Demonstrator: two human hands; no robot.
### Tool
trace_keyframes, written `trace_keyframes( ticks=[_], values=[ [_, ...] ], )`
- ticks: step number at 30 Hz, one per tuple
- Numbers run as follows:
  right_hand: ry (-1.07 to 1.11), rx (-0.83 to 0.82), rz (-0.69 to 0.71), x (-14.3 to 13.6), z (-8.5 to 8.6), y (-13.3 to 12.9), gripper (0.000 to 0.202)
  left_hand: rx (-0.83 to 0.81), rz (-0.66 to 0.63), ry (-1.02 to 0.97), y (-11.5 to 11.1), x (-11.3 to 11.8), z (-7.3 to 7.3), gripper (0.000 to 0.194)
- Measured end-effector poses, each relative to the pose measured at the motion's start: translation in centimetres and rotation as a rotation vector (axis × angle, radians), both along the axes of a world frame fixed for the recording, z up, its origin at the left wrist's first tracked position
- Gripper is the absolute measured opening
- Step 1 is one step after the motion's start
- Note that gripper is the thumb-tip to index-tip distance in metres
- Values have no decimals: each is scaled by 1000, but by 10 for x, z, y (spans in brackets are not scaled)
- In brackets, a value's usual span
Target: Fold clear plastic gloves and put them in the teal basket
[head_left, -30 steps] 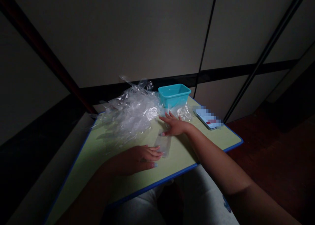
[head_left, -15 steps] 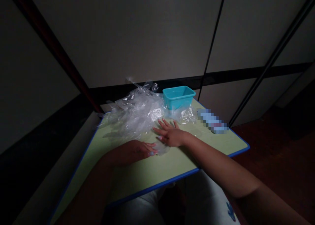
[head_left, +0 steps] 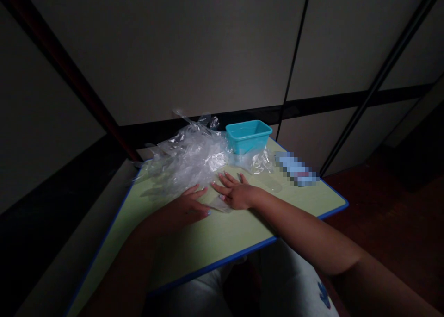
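Note:
My right hand point(head_left: 236, 193) rests on the table with its fingers spread, pressing on a thin clear plastic bag point(head_left: 222, 207) that is partly hidden under the palm. My left hand point(head_left: 192, 205) is just to the left, fingers apart, its thumb close to the bag's edge; whether it touches the bag I cannot tell. Beyond both hands lies a large heap of crumpled clear plastic bags point(head_left: 192, 157).
Behind the heap's right side stands a turquoise plastic basket point(head_left: 249, 143), with more clear film in front of it. A blurred-out pale blue item point(head_left: 296, 170) lies at the right. The yellow-green table point(head_left: 215, 247) has a blue rim, and cabinet panels point(head_left: 208, 53) rise behind it.
My left hand has drawn back leftward from the bag, and its fingers have spread. My right hand stays on the bag. The whole view has shifted slightly.

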State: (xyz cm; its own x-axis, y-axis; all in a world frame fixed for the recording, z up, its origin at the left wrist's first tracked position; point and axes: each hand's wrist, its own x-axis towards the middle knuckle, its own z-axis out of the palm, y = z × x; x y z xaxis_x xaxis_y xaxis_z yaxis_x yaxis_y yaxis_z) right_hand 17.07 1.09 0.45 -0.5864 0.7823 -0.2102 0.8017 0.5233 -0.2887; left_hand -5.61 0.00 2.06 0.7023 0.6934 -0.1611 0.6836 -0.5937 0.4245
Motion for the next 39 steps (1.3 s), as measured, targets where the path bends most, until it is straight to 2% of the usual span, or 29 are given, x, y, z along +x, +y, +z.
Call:
trace_keyframes(
  ticks=[6,11,15,19,22,25,27,31,39],
  values=[
    [-5,4,-9,-1,0,-1,58,166,160,-69,4,1,-10,30],
    [3,21,-16,-1,-3,0,57,185,186,-64,1,8,-15,20],
    [26,42,-32,1,-2,0,60,230,225,-84,1,9,-17,20],
    [58,13,-46,5,5,-1,62,238,186,-96,0,10,-19,15],
    [62,36,-77,10,9,2,60,270,133,-107,-1,11,-21,23],
    [53,92,-163,13,8,6,59,312,86,-104,-1,13,-23,20],
    [55,112,-201,12,6,8,60,376,120,-107,0,14,-26,19],
    [79,143,-212,7,-1,8,65,485,256,-60,-1,18,-31,30],
    [65,183,-193,-1,-12,9,71,453,324,50,-4,21,-33,38]
  ],
)
